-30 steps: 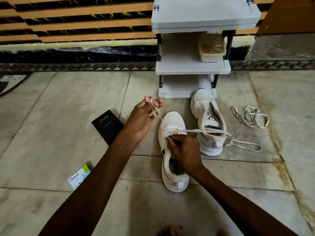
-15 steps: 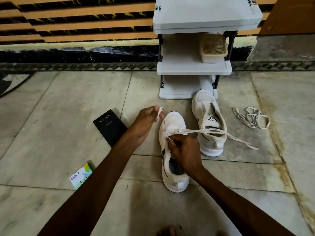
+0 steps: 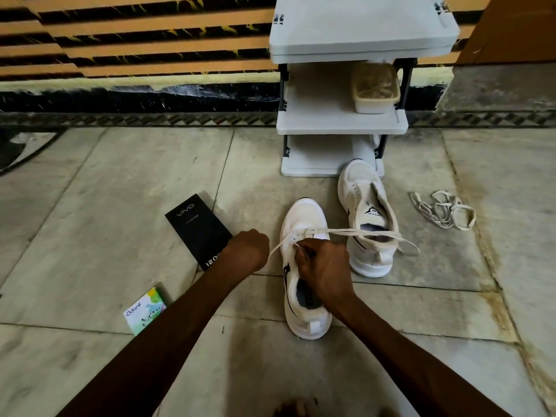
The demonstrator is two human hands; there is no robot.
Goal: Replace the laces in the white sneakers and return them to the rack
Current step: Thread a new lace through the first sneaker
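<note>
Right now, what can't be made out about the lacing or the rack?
Head view only.
1. Upper eyelets of the near sneaker: covered by the right hand.
2. End of the lace in the left hand: buried in the fist.
3. Contents of the tub on the rack: shadowed and blurred.

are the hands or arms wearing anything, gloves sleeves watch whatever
Nothing worn shows. The left hand and right hand are bare, with no gloves, and no ring shows on the sides facing the camera. The left forearm and right forearm are bare down to the picture's bottom edge: no sleeve, watch or band in view.
</note>
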